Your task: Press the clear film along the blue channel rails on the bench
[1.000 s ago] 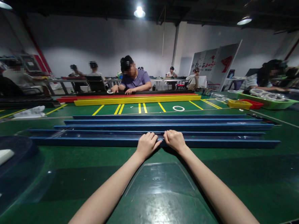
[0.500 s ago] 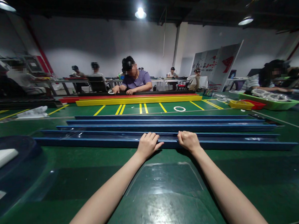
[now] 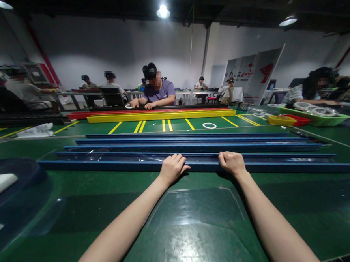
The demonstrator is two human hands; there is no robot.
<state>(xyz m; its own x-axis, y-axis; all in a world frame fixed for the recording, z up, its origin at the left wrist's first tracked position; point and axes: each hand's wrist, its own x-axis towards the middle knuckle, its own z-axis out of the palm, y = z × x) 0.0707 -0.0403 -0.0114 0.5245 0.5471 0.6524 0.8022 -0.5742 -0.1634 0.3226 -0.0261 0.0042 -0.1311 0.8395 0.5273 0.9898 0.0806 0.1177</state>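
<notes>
A long blue channel strip [image 3: 129, 164] with raised edges lies lengthwise across the green table before me. My left hand [image 3: 173, 167] is closed over its near wall, left of the middle, the fingers reaching inside and the thumb pointing right. Further right on the same wall, my right hand [image 3: 232, 162] is curled around the edge in a fist. Clear film shows in the trough between the walls. Behind it, parallel and close, lies another blue channel strip [image 3: 247, 145]. The fingertips of both hands are hidden inside the near strip.
Yellow strips [image 3: 162, 116] and red strips [image 3: 76, 115] lie across the table, where a co-worker [image 3: 161, 93] leans over. A white ring [image 3: 209, 125] rests nearer. A green tray [image 3: 319, 118] of rings stands right, beside a yellow tray [image 3: 281, 120]. A dark blue object [image 3: 27, 191] sits left.
My right hand has slid rightward along the near strip, widening the gap between my hands. The strip's right end has shifted slightly to the right. My left hand is nearly where it was.
</notes>
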